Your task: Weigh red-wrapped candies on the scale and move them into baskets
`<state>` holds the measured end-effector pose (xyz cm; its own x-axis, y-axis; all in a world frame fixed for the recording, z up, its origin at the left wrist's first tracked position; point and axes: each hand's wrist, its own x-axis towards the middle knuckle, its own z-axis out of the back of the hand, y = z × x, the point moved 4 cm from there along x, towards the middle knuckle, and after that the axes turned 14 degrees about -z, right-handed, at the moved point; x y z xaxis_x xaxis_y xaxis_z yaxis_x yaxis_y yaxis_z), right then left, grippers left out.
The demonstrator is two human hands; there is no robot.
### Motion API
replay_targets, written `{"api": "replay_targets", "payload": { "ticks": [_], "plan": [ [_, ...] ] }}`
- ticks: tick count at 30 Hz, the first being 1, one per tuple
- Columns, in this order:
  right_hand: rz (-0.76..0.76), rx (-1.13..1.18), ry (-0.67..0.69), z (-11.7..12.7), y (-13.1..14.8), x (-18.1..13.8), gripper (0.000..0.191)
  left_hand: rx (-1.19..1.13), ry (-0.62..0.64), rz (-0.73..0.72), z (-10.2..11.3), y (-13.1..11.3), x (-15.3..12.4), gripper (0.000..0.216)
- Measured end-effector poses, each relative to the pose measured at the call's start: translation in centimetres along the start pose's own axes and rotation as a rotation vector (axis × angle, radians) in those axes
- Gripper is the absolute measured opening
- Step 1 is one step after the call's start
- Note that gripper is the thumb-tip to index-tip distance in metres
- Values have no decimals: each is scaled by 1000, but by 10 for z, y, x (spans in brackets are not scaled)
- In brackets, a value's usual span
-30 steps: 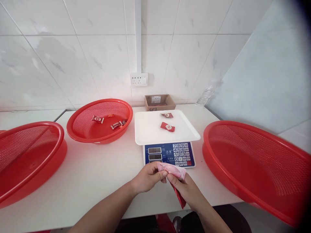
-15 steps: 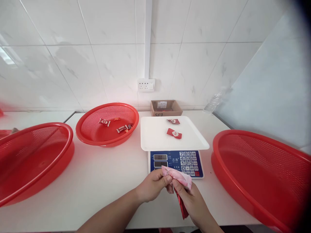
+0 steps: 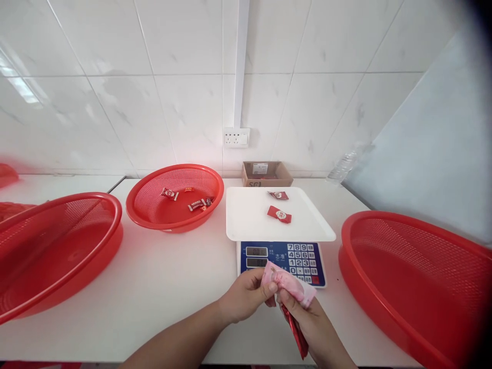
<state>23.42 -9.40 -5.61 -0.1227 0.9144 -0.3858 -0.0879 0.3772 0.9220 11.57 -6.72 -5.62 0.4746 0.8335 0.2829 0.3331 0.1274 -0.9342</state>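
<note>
Both hands meet in front of the scale, pinching a small pink and red packet (image 3: 289, 285). My left hand (image 3: 249, 294) grips its upper left end between thumb and fingers. My right hand (image 3: 303, 318) closes on the packet's right side, and a shiny red part hangs below it. Just behind stands a digital scale (image 3: 282, 256) with a blue keypad panel; the hands cover its lower edge. Two red wrapped candies (image 3: 280, 214) lie on the white weighing tray (image 3: 246, 223).
A red basket (image 3: 175, 225) with several wrapped candies (image 3: 197, 205) stands at back left. Larger red baskets flank the scale: one left (image 3: 88, 266), one right (image 3: 359, 277). Behind the tray sit a cardboard box (image 3: 267, 174) and, farther right, a clear plastic item (image 3: 342, 166).
The packet and both hands have shifted slightly right and down, with the packet tilted more. The whole view has moved a little. Both hands keep their hold.
</note>
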Motion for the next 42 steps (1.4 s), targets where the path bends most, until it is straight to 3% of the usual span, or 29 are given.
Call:
{"api": "replay_targets", "payload": {
  "ticks": [6,15,20,24,31,42],
  "plan": [
    [-158,-23,-15,-7,-8,-4,47,-55,49,41,-3,-5,1,48],
    [-47,-102,6,-4,-4,-3,52,4,-1,23,0,0,-1,50],
    [3,-109,-109,1,1,-5,47,-10,-49,32,3,4,0,49],
    [42,-76,-115,4,3,-6,45,19,-131,39,8,3,0,49],
    [20,11,-104,5,8,-7,43,-3,-148,37,9,2,0,52],
    [-49,156,-6,10,7,1,40,-286,-263,26,11,-1,2,47]
  ]
}}
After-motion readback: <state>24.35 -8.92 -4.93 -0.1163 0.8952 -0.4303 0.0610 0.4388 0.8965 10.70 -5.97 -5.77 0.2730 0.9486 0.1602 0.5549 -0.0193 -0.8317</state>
